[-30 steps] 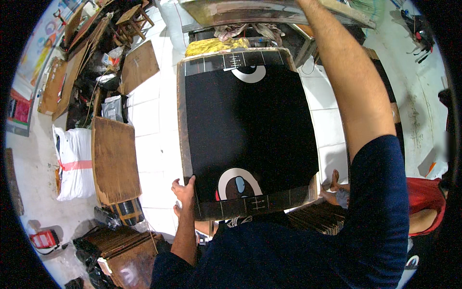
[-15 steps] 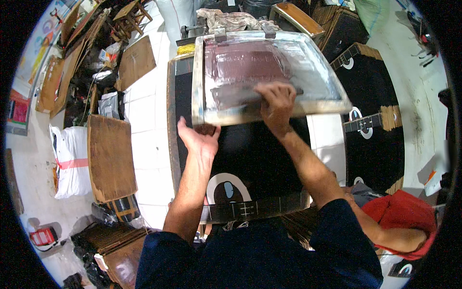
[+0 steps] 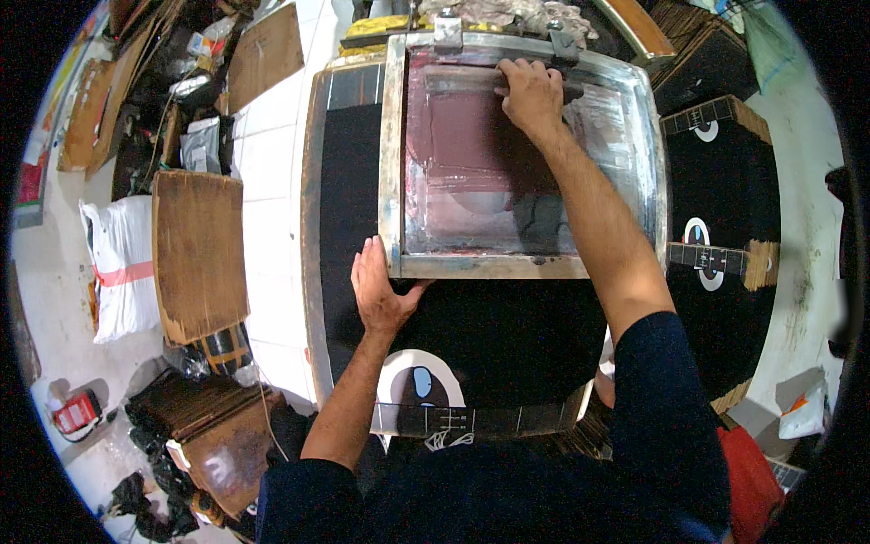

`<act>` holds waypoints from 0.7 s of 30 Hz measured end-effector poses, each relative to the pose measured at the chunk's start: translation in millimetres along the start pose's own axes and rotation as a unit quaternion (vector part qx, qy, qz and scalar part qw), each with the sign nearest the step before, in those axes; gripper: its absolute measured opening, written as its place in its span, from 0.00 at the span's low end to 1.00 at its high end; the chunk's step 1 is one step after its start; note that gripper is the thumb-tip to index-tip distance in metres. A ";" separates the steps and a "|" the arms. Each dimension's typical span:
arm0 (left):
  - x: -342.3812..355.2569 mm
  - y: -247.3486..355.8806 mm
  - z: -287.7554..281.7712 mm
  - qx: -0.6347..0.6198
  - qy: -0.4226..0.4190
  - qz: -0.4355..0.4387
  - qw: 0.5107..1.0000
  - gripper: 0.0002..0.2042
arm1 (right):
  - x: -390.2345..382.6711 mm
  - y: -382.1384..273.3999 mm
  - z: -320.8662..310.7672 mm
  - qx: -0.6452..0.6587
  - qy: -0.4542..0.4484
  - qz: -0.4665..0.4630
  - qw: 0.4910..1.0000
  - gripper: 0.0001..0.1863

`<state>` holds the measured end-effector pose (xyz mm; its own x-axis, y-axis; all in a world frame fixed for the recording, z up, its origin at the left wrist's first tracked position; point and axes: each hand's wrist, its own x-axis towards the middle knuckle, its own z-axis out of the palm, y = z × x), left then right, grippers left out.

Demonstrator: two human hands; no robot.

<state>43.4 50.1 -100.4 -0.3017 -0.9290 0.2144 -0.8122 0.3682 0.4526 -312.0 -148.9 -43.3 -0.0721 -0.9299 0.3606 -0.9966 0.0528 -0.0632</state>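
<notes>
A wooden-rimmed screen point(image 3: 390, 145) with maroon paint on its mesh lies over the upper part of a board covered in black fabric point(image 3: 517, 326), which shows a printed eye at its lower end. My right hand point(image 3: 535, 100) grips a dark squeegee point(image 3: 453, 80) near the screen's far end. My left hand point(image 3: 381, 290) touches the screen's lower-left corner, fingers extended and thumb apart.
At left are a plywood panel point(image 3: 199, 254), a white sack point(image 3: 122, 263) and stacked cardboard point(image 3: 208, 453). More printed black boards point(image 3: 725, 190) lie at right. Part of a person in red point(image 3: 748, 480) shows at lower right. Cloths point(image 3: 507, 20) lie beyond the screen.
The screen has come down over the board from above. My right hand has moved away from me with the squeegee, toward the far end. The person in red is less visible.
</notes>
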 end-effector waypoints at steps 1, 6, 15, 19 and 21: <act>0.3 -0.2 0.8 -0.001 -0.001 -0.004 1.000 0.55 | 7.8 0.8 4.4 -0.005 -0.011 0.006 1.000 0.22; -0.5 -0.7 4.2 0.010 0.001 -0.005 1.000 0.54 | -5.0 -1.8 -0.2 -0.033 -0.008 -0.021 0.999 0.19; 0.1 -0.2 0.6 0.025 -0.029 -0.003 0.999 0.54 | -56.8 -10.7 -29.5 0.010 -0.070 -0.037 0.997 0.26; 1.8 0.9 -0.5 0.027 -0.028 0.003 0.999 0.55 | 8.4 -1.6 -3.9 -0.012 -0.024 -0.021 0.999 0.25; 1.5 1.3 -1.0 0.020 -0.018 0.007 1.000 0.55 | 19.6 -1.8 6.3 -0.028 -0.020 -0.004 0.999 0.24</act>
<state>42.4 49.3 -98.7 -0.3297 -0.9250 0.1890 -0.8267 0.3795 0.4154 -311.4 -169.5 -41.9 -0.0638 -0.9438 0.3242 -0.9979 0.0650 -0.0071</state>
